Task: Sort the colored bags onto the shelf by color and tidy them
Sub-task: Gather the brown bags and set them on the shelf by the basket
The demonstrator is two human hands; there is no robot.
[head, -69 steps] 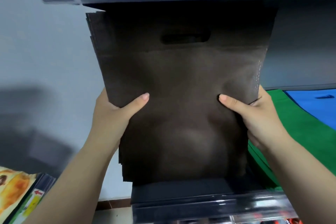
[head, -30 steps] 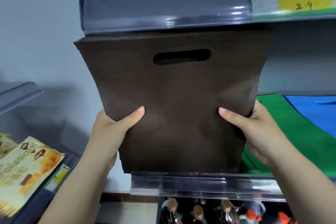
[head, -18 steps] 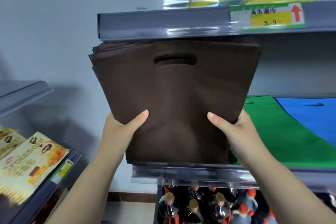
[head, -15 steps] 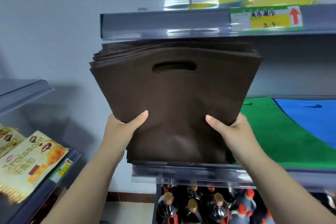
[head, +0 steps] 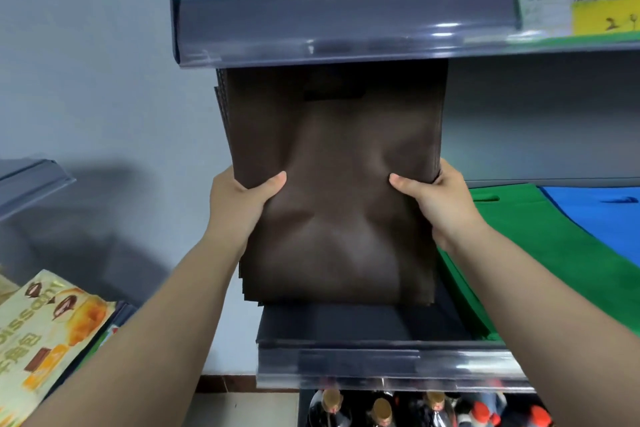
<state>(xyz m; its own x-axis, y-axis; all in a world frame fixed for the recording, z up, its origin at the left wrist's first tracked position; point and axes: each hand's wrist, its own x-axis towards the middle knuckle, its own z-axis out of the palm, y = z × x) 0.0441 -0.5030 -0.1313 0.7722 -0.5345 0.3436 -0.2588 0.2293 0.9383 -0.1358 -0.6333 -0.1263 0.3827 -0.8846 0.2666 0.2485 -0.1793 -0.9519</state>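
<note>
Left hand (head: pixel 239 204) and right hand (head: pixel 440 204) each grip a side edge of the brown bag stack (head: pixel 339 184), thumbs pressed on the front face. Stack is tilted, top under the upper shelf (head: pixel 346 28) (handle slot in shadow), bottom just above the lower shelf (head: pixel 363 326). Green bags (head: pixel 554 246) and blue bags (head: pixel 595 218) lie to the right.

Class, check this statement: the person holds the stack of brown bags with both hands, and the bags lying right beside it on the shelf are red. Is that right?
Not quite. In the head view the left hand and right hand do grip the stack of brown bags, but the bags lying right beside it on the shelf are the green bags, not red.
</note>
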